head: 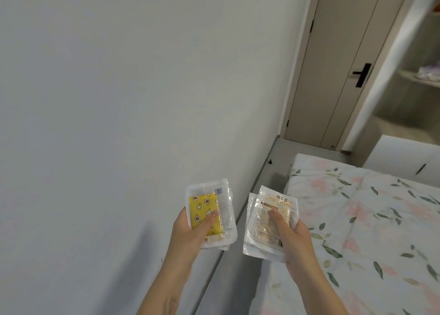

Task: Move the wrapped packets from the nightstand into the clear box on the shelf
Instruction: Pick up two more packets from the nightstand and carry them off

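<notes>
Wrapped packets: two small stacks, both already off the nightstand and carried in the air above the gap between wall and bed.
Left hand (190,229): curled under a stack topped by the yellow star-print packet (204,216), thumb pressed flat on its face, fingers hidden beneath.
Right hand (294,237): gripping the hand-warmer packet (269,222) and at least one more behind it, thumb on top, fingers wrapped under the edge.
Handling: likely light, thin and floppy; clear film looks slick, so stacked packets could slide apart. Best held as now, pinched across the padded middle, not by the crinkly sealed margins.
Bed (357,231): floral cover, just to the right of the hands, running away toward the door.
Floor strip (269,172): grey, narrow, between wall and bed.
Door (342,64): closed, black handle, at the far end.
Shelf (419,79): partly visible at far right, something pale purple on it; clear box not made out.
Stage: probably mid-carry, drop into the box not yet done.
</notes>
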The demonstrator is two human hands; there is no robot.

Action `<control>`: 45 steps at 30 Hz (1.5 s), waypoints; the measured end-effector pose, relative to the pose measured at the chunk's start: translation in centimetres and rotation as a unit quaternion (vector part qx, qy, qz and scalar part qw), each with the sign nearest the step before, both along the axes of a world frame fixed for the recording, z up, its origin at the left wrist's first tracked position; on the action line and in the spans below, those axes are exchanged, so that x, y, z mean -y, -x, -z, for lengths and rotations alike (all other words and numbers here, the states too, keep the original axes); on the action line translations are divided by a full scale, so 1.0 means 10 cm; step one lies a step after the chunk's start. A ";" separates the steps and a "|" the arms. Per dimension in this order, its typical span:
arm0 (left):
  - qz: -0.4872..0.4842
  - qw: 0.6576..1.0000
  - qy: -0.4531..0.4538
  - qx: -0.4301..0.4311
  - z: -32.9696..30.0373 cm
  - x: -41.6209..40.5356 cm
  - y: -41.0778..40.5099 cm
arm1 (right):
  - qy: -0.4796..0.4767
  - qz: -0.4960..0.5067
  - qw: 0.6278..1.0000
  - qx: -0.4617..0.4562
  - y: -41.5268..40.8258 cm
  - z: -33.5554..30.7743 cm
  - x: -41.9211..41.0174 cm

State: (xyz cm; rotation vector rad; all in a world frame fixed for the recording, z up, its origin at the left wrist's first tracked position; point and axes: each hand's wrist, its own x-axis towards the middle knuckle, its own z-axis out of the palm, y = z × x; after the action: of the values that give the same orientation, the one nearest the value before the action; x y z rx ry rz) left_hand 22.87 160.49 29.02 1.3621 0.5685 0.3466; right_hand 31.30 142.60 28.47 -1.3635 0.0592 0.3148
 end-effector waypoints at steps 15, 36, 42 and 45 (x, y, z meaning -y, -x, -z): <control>0.108 0.994 0.023 0.011 0.02 -0.14 -3.03 | 0.007 0.105 0.994 0.024 -2.63 0.10 -0.03; 0.141 0.989 0.047 0.025 -0.13 -0.19 -7.38 | 0.021 0.152 0.987 0.049 -6.63 -0.23 0.11; 0.158 0.986 0.047 0.038 -0.02 -0.31 -8.97 | 0.025 0.161 0.986 0.042 -8.15 -0.17 0.03; 0.164 0.985 0.049 0.034 0.02 -0.39 -9.79 | 0.025 0.165 0.985 0.036 -8.93 -0.16 -0.06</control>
State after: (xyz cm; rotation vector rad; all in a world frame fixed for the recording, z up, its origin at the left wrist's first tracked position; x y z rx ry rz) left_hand 120.77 164.38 28.80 1.3169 0.2922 0.0947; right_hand 120.57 143.17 30.11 -1.3870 0.2327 -0.0145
